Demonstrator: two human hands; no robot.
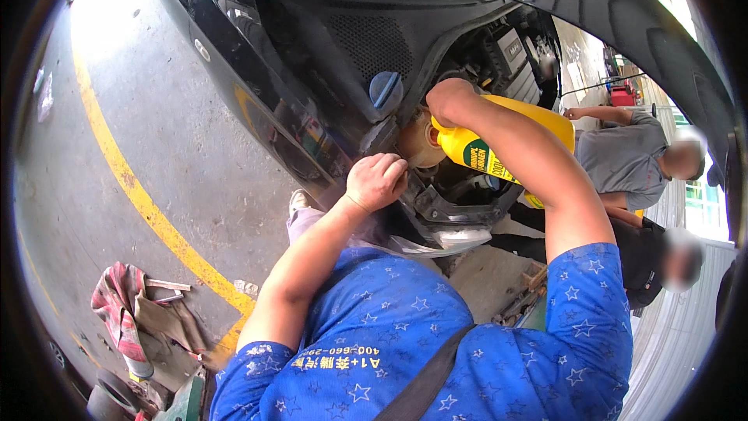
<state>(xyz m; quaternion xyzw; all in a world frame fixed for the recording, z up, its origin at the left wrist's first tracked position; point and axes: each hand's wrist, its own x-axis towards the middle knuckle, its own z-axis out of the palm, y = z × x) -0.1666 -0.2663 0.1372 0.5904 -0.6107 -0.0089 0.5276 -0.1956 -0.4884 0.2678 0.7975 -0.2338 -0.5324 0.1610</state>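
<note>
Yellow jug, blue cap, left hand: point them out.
Yellow jug (474,150), head view: side wall, near the neck end.
Blue cap (385,91), head view: raised bar across its middle.
Left hand (375,182), head view: back of the hand.

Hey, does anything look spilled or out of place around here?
No spill stands out around the yellow jug tipped in the right hand. The oddest thing is the crumpled reddish cloth at lower left, near the yellow line: it looks tossed aside rather than put away.

Glare whites out grey concrete floor (195,125) upper left, streaks glossy black curved car panel (592,19); engine bay (477,62) dim; yellow plastic jug (471,150) bright; fisheye bends edges, rim black.
</note>
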